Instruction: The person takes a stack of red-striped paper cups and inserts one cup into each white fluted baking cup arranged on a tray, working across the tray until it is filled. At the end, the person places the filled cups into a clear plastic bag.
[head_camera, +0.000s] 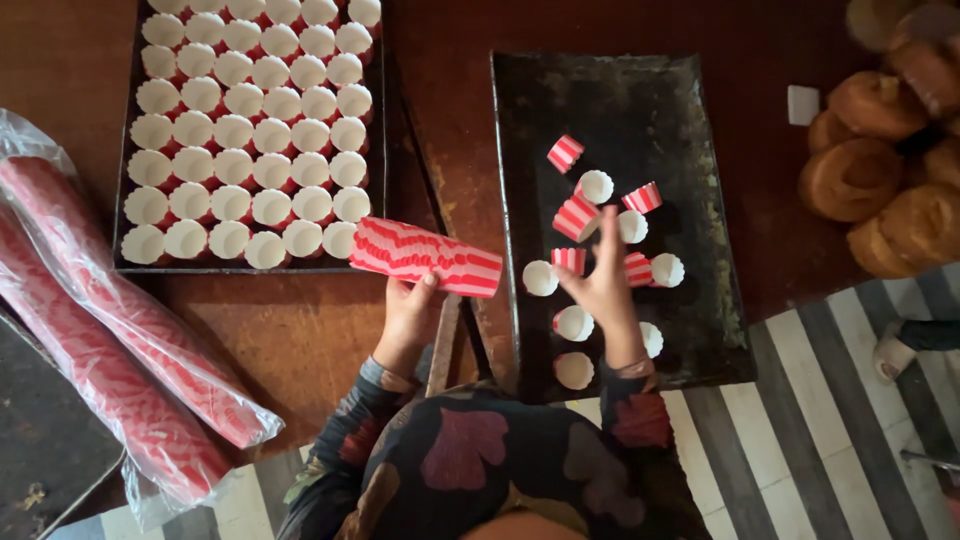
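- The left hand (408, 312) has its grip clenched around a nested stack of red-and-white paper cups (425, 256), held sideways over the counter (300, 330).
- The right hand (603, 285) pinches one striped cup (570, 259) over the dark tray (640, 100).
- Loose cups (594, 186) lie scattered on that tray, some upright, some tipped.
- At ten o'clock a second tray (128, 262) is packed with upright cups.
- At eight o'clock lie bagged cup sleeves (110, 330); at two o'clock, browned buns (880, 180).

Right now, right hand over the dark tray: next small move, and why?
Probably set the cup at the right hand upright in the bare near corner of the dark tray. Several striped cups lie tipped and scattered, while the left hand holds the stack of cups ready.
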